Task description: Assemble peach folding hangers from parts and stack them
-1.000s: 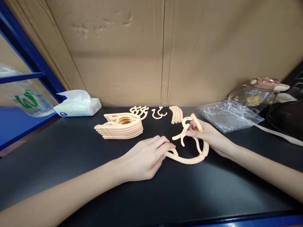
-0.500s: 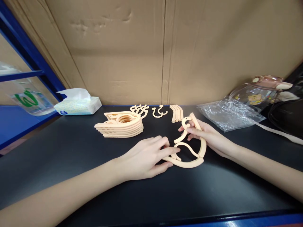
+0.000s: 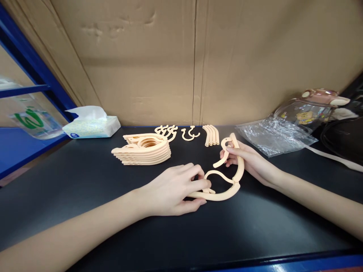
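Note:
A cream plastic folding hanger (image 3: 224,196), bent at its joint, is held between my two hands just over the black tabletop. My left hand (image 3: 177,189) pinches its lower arm, thumb in front and fingers behind. Round the upright arm on the other side, my right hand (image 3: 245,156) is closed, its thumb pressing near a small curved piece (image 3: 221,161) by the arm's upper end. Whether that piece is joined to the arm I cannot tell. A stack of folded hangers (image 3: 144,153) lies left of centre, beyond my left hand.
Several loose hooks (image 3: 167,131), two more hooks (image 3: 189,134) and several curved bars (image 3: 211,135) lie along the back. A tissue box (image 3: 93,126) stands at the back left. Clear plastic bags (image 3: 272,134) lie at the right, before a cardboard wall (image 3: 141,68).
My right hand has shifted slightly with the upper arm, and the hanger's joint has opened wider. The lower arm has slid a little left under my left hand.

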`<state>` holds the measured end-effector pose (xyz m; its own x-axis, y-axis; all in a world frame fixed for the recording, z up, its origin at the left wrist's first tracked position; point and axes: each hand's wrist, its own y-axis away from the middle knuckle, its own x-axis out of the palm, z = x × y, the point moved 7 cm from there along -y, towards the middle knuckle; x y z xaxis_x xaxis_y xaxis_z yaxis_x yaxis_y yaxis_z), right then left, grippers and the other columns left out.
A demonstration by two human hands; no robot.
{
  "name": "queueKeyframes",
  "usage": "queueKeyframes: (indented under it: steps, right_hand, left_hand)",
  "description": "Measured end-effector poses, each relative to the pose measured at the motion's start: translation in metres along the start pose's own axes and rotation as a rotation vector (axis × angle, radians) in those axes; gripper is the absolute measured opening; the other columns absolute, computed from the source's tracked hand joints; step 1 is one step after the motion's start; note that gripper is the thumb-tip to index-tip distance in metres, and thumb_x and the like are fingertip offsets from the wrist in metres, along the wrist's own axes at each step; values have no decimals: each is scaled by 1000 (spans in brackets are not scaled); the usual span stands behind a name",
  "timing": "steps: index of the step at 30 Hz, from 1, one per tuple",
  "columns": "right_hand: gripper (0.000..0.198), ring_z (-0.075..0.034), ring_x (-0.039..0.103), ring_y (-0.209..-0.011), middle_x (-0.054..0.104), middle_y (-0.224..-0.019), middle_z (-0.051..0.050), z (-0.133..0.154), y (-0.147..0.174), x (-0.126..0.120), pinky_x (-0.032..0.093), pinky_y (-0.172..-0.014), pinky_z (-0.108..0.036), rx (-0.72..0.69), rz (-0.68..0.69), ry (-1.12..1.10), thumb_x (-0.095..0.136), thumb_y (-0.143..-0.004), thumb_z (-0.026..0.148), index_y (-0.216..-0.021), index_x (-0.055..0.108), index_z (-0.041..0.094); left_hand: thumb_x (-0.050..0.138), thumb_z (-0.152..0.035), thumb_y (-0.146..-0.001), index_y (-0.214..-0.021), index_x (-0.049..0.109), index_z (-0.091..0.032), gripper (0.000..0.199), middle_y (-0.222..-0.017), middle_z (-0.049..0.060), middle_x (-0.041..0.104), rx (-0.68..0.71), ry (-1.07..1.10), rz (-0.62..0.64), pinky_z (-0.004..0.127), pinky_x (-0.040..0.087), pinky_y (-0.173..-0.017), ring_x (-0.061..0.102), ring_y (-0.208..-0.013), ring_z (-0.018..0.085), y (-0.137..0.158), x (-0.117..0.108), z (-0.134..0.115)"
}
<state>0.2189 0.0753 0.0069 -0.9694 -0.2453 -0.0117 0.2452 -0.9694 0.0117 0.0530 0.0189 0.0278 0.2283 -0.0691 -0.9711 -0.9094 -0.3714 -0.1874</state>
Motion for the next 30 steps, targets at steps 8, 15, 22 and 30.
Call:
queueKeyframes:
  steps: [8, 15, 22, 30]
  right_hand:
    - [32, -15, 56, -81, 60, -88, -2, -3, 3, 2, 45, -73, -28, 34, 9, -37, 57, -84, 50, -96, 50, 21]
    - [32, -11, 52, -68, 57, -79, 1, -4, 0, -1, 44, -72, -29, 20, -42, 17, 63, -80, 48, -85, 48, 20]
    - [36, -10, 47, -64, 52, -71, 4, -4, 1, 0, 41, -65, -27, 40, -50, 3, 71, -73, 41, -90, 47, 20]
    - [43, -10, 43, -61, 46, -67, 5, -4, 1, 1, 38, -60, -26, 13, 16, 15, 68, -77, 41, -108, 46, 21]
  left_hand:
    - [50, -36, -90, -111, 56, -24, 24, -128, 6, 47, 19, -44, -12, 31, 43, -82, 52, -95, 19, 0, -1, -1]
    - [48, -36, -92, -110, 56, -23, 24, -130, 7, 47, 30, -26, -8, 32, 44, -85, 54, -97, 19, -1, -1, -2]
    - [48, -36, -92, -111, 55, -23, 24, -130, 6, 47, 24, -2, -4, 32, 43, -86, 54, -98, 19, 0, 0, -2]
    - [49, -34, -91, -111, 56, -23, 24, -129, 7, 48, 21, 9, -8, 32, 44, -86, 54, -99, 19, -1, 0, -2]
